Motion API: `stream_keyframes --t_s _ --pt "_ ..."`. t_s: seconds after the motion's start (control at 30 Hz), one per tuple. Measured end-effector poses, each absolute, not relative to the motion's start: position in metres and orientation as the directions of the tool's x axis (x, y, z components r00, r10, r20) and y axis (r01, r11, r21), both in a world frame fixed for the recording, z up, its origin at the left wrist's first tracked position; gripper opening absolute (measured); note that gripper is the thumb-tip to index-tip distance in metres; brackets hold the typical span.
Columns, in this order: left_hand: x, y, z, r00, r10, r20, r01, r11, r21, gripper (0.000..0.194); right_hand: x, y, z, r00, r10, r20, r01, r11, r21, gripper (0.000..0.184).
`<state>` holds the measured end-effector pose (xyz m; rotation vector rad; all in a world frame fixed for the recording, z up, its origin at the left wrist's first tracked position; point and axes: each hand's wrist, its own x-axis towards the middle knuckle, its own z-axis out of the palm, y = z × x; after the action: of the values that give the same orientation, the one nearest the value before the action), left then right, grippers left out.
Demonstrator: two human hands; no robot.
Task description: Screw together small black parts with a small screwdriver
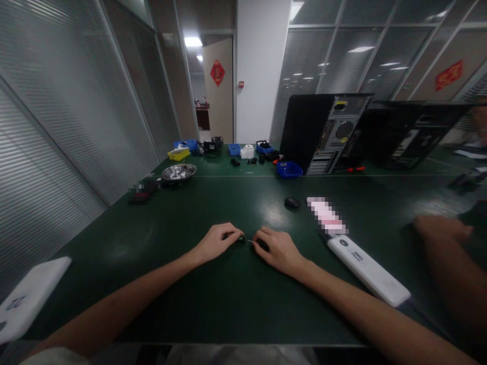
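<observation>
Over the middle of the green table, my left hand (pixel 221 239) pinches a small dark part (pixel 240 238) between thumb and fingers. Most of that part is hidden, so its kind does not show. My right hand (pixel 277 248) is closed around a dark-handled screwdriver (pixel 262 245). Its thin metal shaft points left toward the small dark part; whether the tip touches it is too small to tell. A black computer mouse (pixel 292 203) rests on the table beyond my right hand.
A white device (pixel 368 268) lies right of my right forearm; another white device (pixel 32 299) is at the left edge. Farther back are a metal bowl (pixel 178 173), a blue tray (pixel 289 169) and a computer tower (pixel 323 134). Another person's hand (pixel 443 228) rests at the right.
</observation>
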<state>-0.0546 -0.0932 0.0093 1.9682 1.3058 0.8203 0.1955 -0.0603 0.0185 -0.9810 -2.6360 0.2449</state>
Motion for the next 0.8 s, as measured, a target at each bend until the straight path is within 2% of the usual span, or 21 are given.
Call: stream_keyframes --t_s 0.23,0.63,0.8 --pt "-0.060 -0.098 0.007 0.308 0.943 0.129 0.566 -0.291 0.771 0.022 0.195 -0.062 0.020 -0.719 0.656 0.229 0.596 0.752 -0.282 0.022" --pt "-0.052 -0.103 0.023 0.291 0.954 0.069 0.587 -0.235 0.775 0.023 0.196 -0.057 0.018 -0.733 0.644 0.219 0.550 0.751 -0.365 0.020" --pt "-0.052 -0.103 0.019 0.311 0.945 0.099 0.576 -0.271 0.771 0.023 0.197 -0.056 0.015 -0.730 0.644 0.229 0.551 0.753 -0.360 0.020"
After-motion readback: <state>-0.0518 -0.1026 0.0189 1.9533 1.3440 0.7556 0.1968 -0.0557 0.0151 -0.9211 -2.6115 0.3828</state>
